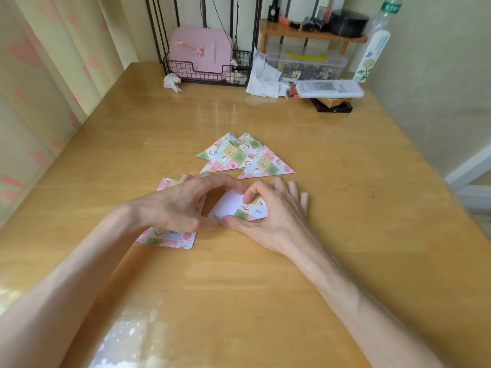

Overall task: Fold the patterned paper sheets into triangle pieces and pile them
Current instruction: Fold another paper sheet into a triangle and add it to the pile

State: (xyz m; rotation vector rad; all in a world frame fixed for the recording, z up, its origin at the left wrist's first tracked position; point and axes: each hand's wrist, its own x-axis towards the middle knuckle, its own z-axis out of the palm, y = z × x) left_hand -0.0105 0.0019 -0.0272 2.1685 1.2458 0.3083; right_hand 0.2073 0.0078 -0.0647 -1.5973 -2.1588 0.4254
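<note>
Along the far edge of the wooden table [318, 181]: a wire basket [207, 73] with a pink case [199, 49] in it, a crumpled tissue [172, 82], a clear plastic box [308, 62], a small shelf [313, 33] of dark jars and a tall bottle [377, 43]. All well apart from the work. To the left, a pale curtain [39, 75].

Mid-table, a loose pile of triangles [247, 158], overlapping, tips toward the far side, long edges toward the person. Just beyond the hands, nothing lying between.

At near left, a flat stack of paper [170, 237], its middle hidden under the left hand [175, 205].

Between both hands, the sheet [228, 205], part folded: white underside up on the left, patterned flap turned over on the right, flap edge running on a slant from near-left to far-right. Low over the table; whether touching it, unclear.

Left forefinger and thumb curled in, pinching the white side; thumb blurred. Right hand [276, 211] pinching the patterned flap, forefinger bent down onto it, thumb at the near edge, other fingers spread on the table behind.
</note>
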